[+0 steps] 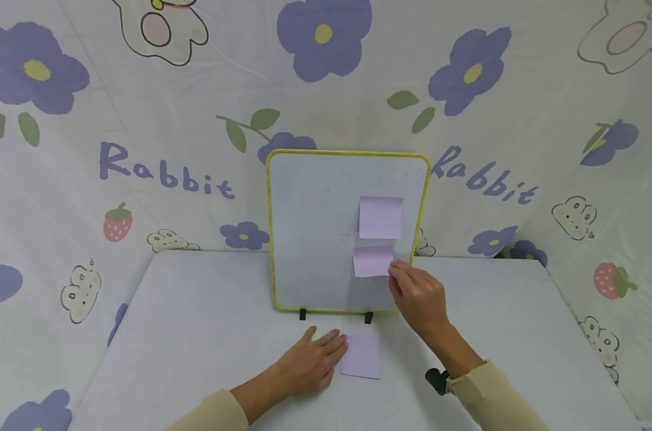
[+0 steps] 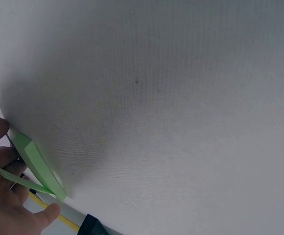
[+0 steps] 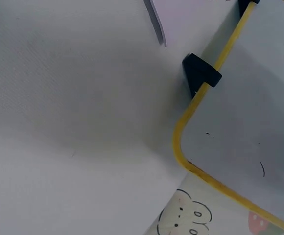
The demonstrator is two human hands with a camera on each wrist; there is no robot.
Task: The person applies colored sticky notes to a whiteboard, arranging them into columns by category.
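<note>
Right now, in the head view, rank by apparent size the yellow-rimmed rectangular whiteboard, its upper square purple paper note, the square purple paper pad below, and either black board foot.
1. Yellow-rimmed whiteboard
2. Upper purple note and purple pad: too alike to rank
3. Either black foot, smallest

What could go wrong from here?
The right hand pinches the lower purple note near a corner; letting go might tug it loose. The whiteboard stands on small black feet; a firm press could shift it. The green pad, under the left hand, has a lifted sheet that might crease.
</note>
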